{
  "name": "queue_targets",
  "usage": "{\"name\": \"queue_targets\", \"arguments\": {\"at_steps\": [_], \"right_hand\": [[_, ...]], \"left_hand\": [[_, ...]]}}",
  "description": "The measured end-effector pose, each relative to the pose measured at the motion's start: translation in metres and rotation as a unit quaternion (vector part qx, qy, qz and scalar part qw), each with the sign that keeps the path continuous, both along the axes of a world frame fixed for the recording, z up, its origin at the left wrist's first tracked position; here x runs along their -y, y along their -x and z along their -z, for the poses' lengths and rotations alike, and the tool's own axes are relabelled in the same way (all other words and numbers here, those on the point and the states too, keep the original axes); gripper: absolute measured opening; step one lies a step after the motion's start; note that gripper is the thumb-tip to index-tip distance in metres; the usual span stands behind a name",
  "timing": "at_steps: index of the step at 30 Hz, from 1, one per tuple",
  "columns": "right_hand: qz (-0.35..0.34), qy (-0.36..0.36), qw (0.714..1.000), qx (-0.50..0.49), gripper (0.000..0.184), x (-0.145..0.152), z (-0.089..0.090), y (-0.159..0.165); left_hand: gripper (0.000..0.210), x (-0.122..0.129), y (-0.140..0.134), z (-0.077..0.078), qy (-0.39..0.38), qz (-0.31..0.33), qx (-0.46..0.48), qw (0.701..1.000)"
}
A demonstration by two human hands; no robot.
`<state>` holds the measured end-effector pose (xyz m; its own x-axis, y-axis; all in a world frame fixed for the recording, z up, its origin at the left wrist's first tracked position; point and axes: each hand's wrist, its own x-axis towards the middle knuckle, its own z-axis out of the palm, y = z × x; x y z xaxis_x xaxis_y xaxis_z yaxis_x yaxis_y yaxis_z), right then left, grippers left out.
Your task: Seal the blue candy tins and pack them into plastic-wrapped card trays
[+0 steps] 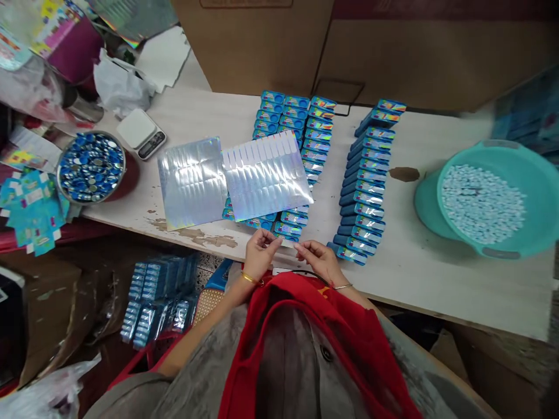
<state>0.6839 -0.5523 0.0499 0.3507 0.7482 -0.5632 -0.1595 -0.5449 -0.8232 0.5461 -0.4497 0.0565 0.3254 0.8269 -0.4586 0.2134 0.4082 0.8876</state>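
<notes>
My left hand and my right hand meet near the table's front edge. Between their pinched fingertips stretches a small pale sticker strip, one end in each hand. Just beyond it lies the nearest of the small blue boxes, which stand in close rows with shiny labels on many of them. Two silvery holographic sticker sheets rest there, the right one over part of the rows. Another column of blue boxes stands to the right of my hands.
A teal tub of small white pieces stands at right. On the left are a bowl of blue-and-silver discs and a white scale. Large cartons close off the back. Wrapped blue packs sit below the table at left.
</notes>
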Motion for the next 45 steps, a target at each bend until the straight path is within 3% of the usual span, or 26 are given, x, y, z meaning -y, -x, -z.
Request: {"name": "queue_targets", "arguments": {"at_steps": [4,7,13,22,25,29,33,35,38,41,43,45], "right_hand": [[0.024,-0.032,0.999,0.013,0.047,0.006,0.016,-0.002],[0.021,-0.046,0.998,0.024,0.041,0.008,0.03,-0.007],[-0.025,-0.033,0.993,0.113,0.036,0.008,0.05,-0.015],[-0.067,-0.003,0.987,0.143,0.035,0.01,0.066,-0.017],[-0.051,0.013,0.989,0.14,0.038,0.012,0.072,-0.018],[-0.041,0.006,0.995,0.092,0.058,0.016,0.073,-0.011],[-0.143,0.004,0.989,-0.042,0.062,0.011,0.067,-0.002],[-0.187,0.027,0.98,-0.055,0.056,0.004,0.064,-0.005],[-0.152,0.038,0.983,0.091,0.05,-0.014,0.06,-0.025],[-0.054,-0.019,0.96,0.273,0.05,-0.045,0.053,-0.059],[-0.033,-0.068,0.932,0.354,0.046,-0.075,0.048,-0.079],[-0.041,-0.097,0.901,0.421,0.042,-0.109,0.046,-0.094]], "left_hand": [[0.023,0.01,-0.009,0.014,0.0,0.024,-0.027,0.999],[0.017,0.009,-0.012,0.021,-0.059,0.051,-0.1,0.992],[0.009,0.007,-0.015,0.033,-0.192,0.138,-0.315,0.919],[0.009,0.009,-0.02,0.036,-0.249,0.207,-0.375,0.869],[0.013,0.007,-0.019,0.036,-0.264,0.206,-0.399,0.854],[0.039,0.001,-0.018,0.035,-0.246,0.17,-0.44,0.847],[0.042,0.0,-0.016,0.031,-0.23,0.19,-0.454,0.839],[0.04,-0.004,-0.014,0.029,-0.236,0.202,-0.447,0.839],[0.038,-0.033,-0.005,0.031,-0.277,0.176,-0.39,0.86],[0.039,-0.098,0.005,0.037,-0.311,0.029,-0.333,0.89],[0.049,-0.15,0.007,0.045,-0.271,-0.083,-0.316,0.905],[0.063,-0.196,0.005,0.053,-0.176,-0.128,-0.304,0.927]]}}
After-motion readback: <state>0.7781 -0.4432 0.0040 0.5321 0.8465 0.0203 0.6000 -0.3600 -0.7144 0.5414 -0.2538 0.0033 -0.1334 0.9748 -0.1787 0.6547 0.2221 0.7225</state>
